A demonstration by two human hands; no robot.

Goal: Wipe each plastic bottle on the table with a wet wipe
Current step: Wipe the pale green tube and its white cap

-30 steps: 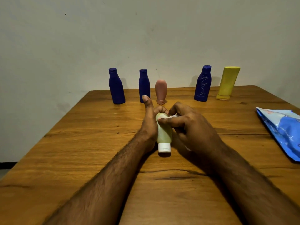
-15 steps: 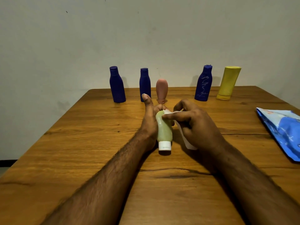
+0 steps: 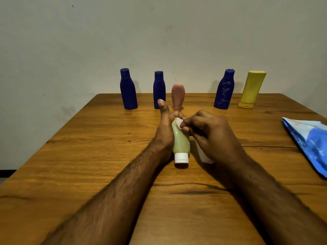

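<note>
A pale green squeeze bottle (image 3: 180, 140) with a white cap (image 3: 181, 157) lies near the middle of the desk (image 3: 88, 156), cap toward the near edge, its translucent body showing greenish contents. The left hand (image 3: 165, 131) holds it from the left, thumb raised, fingers curled behind it. The right hand (image 3: 210, 134) pinches a white wet wipe (image 3: 178, 122) against the bottle's far end; half a second earlier the wipe draped further down the right side. Along the far edge stand three dark blue bottles (image 3: 128, 89) (image 3: 159, 89) (image 3: 223, 90), a pink bottle (image 3: 178, 96) and a yellow bottle (image 3: 252, 90). A blue wipe packet (image 3: 307, 140) lies at the right edge.
</note>
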